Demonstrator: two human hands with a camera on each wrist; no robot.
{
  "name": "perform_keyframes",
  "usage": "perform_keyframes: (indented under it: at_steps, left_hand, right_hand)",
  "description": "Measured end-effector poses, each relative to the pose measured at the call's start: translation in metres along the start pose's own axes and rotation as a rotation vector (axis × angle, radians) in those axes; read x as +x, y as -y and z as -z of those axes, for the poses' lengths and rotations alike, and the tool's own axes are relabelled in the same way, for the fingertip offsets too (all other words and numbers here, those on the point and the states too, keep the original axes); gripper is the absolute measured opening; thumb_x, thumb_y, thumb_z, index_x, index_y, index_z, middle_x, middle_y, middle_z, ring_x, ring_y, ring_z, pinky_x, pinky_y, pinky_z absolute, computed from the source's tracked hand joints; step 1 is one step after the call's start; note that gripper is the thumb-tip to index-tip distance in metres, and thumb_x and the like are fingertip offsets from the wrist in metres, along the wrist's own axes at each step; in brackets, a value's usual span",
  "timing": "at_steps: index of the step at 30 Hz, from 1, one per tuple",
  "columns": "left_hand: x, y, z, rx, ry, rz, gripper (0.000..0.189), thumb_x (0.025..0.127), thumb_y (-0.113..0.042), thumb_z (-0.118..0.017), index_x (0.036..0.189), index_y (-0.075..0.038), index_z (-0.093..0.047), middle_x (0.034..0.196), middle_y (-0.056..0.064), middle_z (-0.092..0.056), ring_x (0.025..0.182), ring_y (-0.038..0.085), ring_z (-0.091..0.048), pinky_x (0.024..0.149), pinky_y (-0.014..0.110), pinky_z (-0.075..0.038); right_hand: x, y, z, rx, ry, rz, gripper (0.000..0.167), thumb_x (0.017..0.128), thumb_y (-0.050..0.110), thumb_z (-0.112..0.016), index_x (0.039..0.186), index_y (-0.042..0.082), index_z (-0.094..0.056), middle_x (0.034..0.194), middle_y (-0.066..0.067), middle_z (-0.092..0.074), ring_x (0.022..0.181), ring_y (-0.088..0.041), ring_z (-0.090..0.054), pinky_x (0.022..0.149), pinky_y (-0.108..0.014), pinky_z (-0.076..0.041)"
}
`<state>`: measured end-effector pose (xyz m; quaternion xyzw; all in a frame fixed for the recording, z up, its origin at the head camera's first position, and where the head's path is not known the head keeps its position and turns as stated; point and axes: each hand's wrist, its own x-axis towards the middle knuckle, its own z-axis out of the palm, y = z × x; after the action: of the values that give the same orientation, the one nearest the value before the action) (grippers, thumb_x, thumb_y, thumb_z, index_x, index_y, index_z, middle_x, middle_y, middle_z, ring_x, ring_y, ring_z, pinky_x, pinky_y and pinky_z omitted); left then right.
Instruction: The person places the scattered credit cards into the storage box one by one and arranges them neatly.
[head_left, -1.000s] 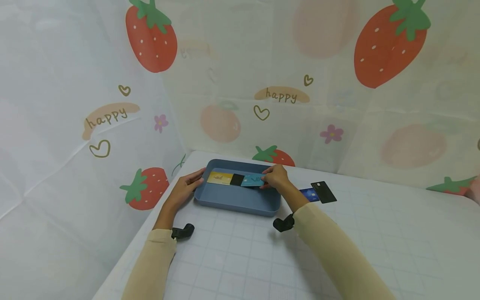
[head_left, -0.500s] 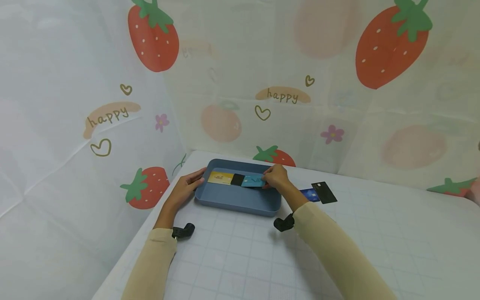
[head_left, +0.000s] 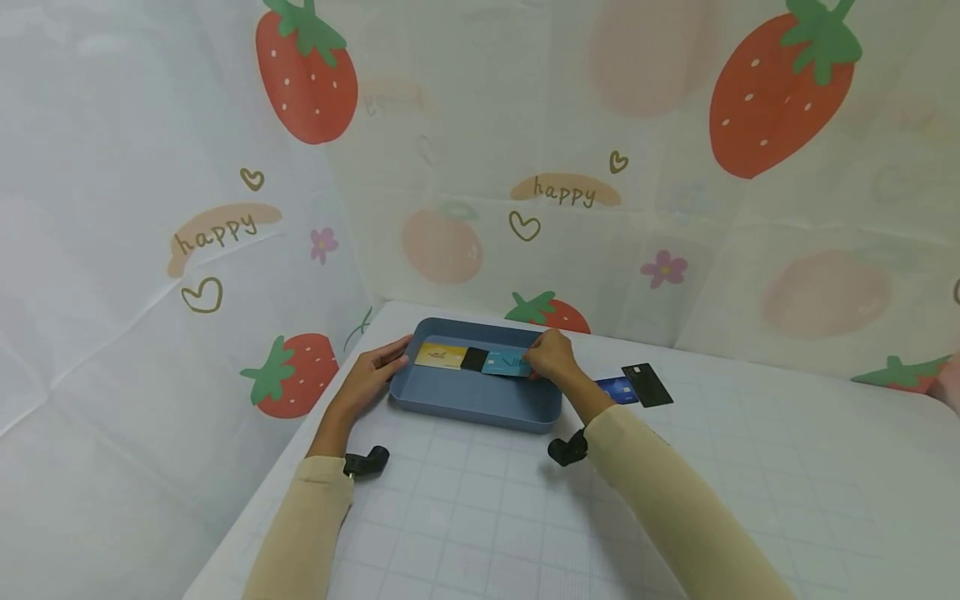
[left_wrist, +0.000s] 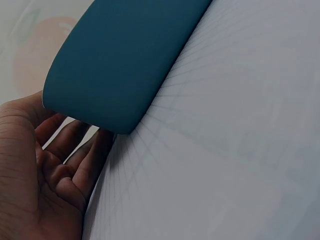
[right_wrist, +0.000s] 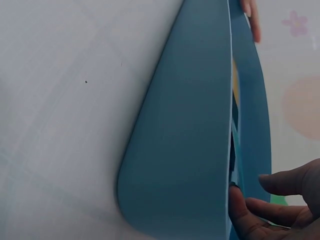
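Note:
A shallow blue-grey tray [head_left: 468,398] lies on the table with a row of bank cards in it. The yellow card [head_left: 439,356] is at the left, then a black card [head_left: 474,359] partly overlapped by a teal card [head_left: 504,362]. My right hand [head_left: 555,354] pinches the right end of the teal card, its fingertips down inside the tray; in the right wrist view that card shows edge-on behind the tray wall. My left hand [head_left: 366,379] rests against the tray's left end, thumb at the rim and the other fingers along the outside.
To the right of the tray, a blue card [head_left: 618,389] lies on the white gridded tablecloth [head_left: 465,500], partly under another black card [head_left: 648,385]. White cloth with printed strawberries [head_left: 306,79] hangs behind and at the left.
My right fingers have shifted slightly on the teal card, and its right end has come a little toward me. The left hand and the tray hold still.

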<state>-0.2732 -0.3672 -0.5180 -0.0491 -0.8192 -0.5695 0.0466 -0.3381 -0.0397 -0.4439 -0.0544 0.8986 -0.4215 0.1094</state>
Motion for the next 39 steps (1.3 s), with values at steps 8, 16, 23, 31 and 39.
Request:
perform_keyframes:
  at_steps: [8,16,23,31,39]
  left_hand:
    - [0.0,0.002,0.0,0.016,0.004,-0.014,0.05,0.105,-0.022,-0.059,0.152,-0.016,-0.049,0.156,0.006,-0.046,0.146,0.024,-0.04,0.117,0.046,-0.036]
    - [0.0,0.0,0.0,0.015,0.0,-0.013,0.049,0.104,-0.021,-0.06,0.152,-0.016,-0.049,0.156,0.006,-0.046,0.146,0.022,-0.04,0.117,0.045,-0.036]
    - [0.0,0.001,0.001,0.011,-0.003,-0.011,0.049,0.104,-0.02,-0.06,0.152,-0.015,-0.049,0.155,0.006,-0.046,0.145,0.023,-0.041,0.116,0.044,-0.037]
    - [-0.001,0.0,0.001,0.015,-0.01,-0.016,0.049,0.104,-0.019,-0.06,0.152,-0.014,-0.049,0.155,0.006,-0.046,0.145,0.023,-0.041,0.116,0.043,-0.037]
    - [-0.002,-0.001,0.001,0.013,-0.009,-0.012,0.049,0.104,-0.021,-0.061,0.151,-0.015,-0.05,0.155,0.006,-0.047,0.145,0.023,-0.041,0.116,0.044,-0.037]
  right_hand:
    - [0.001,0.0,0.0,-0.028,0.013,-0.012,0.03,0.097,0.007,-0.066,0.118,-0.013,-0.068,0.116,-0.027,-0.069,0.066,-0.023,-0.073,0.055,-0.018,-0.054]
    - [0.006,0.001,-0.001,-0.077,0.008,-0.023,0.027,0.096,0.008,-0.065,0.112,-0.013,-0.071,0.088,-0.021,-0.072,0.054,-0.018,-0.067,0.048,-0.016,-0.046]
    - [0.008,0.0,-0.003,-0.113,0.008,-0.019,0.023,0.095,0.008,-0.063,0.095,-0.011,-0.074,0.058,-0.006,-0.059,0.049,-0.016,-0.063,0.043,-0.016,-0.043]
    - [0.006,0.0,-0.002,-0.118,0.016,-0.033,0.023,0.096,0.01,-0.062,0.094,-0.01,-0.074,0.063,-0.009,-0.064,0.059,-0.023,-0.071,0.047,-0.017,-0.044]
    - [-0.003,0.002,0.003,-0.066,0.021,0.035,0.037,0.099,0.016,-0.063,0.125,-0.011,-0.064,0.108,-0.023,-0.07,0.074,-0.026,-0.073,0.061,-0.023,-0.057]
